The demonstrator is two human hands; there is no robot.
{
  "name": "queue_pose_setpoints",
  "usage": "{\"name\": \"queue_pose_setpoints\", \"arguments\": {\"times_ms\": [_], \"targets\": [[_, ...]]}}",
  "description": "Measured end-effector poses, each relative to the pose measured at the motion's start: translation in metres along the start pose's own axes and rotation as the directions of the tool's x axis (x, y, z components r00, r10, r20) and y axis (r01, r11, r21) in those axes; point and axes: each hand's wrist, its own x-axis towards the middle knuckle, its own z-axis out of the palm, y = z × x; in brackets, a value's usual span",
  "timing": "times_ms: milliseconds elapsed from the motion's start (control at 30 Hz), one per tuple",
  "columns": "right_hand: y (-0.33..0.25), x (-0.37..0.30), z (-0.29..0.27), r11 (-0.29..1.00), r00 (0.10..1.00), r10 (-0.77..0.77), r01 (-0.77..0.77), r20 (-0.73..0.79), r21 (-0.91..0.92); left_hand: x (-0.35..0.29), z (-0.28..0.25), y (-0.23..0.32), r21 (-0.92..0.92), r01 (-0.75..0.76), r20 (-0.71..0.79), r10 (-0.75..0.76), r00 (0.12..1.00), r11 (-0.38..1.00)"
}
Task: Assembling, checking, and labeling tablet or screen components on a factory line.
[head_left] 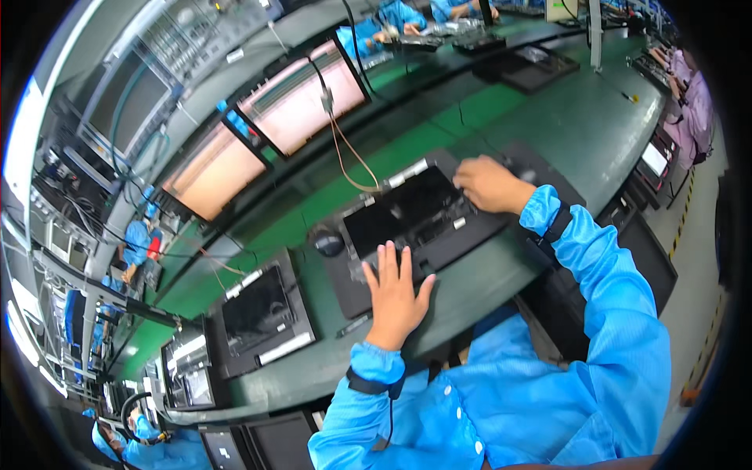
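A flat screen panel with a glossy black face lies on a dark mat in front of me. My left hand has its fingers spread over the panel's near left edge, where clear film and thin parts show. At the panel's right end my right hand curls its fingers down; whatever they may pinch is hidden. A cable drops from above to a white strip along the panel's far edge. Left of the panel sits a round black object.
Further left, another panel lies on its own mat. Two lit monitors stand across the green bench. A black tray rests at the far right. Co-workers in blue and pink are nearby.
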Motion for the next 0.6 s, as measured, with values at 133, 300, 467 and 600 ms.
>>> {"name": "queue_pose_setpoints", "arguments": {"times_ms": [133, 300, 467, 600], "targets": [[0.027, 0.030, -0.028, 0.981, 1.000, 0.009, -0.004, -0.024, 0.192, 0.065, -0.012, 0.000, 0.016, 0.050, 0.090, -0.051, 0.995, 0.999], [0.023, 0.046, -0.075, 0.928, 0.980, -0.032, -0.045, 0.198, 0.370, 0.075, -0.023, 0.002, -0.053, 0.043, -0.003, -0.043, 0.999, 0.998], [-0.018, 0.053, -0.151, 0.879, 0.999, 0.033, -0.046, 0.037, 0.474, 0.073, -0.012, -0.017, -0.047, -0.187, -0.366, 0.157, 0.917, 0.981], [0.017, 0.029, -0.148, 0.951, 0.945, 0.101, -0.001, -0.310, 0.309, 0.026, -0.080, -0.001, -0.352, -0.196, -0.624, -0.074, 0.778, 0.915]]}}
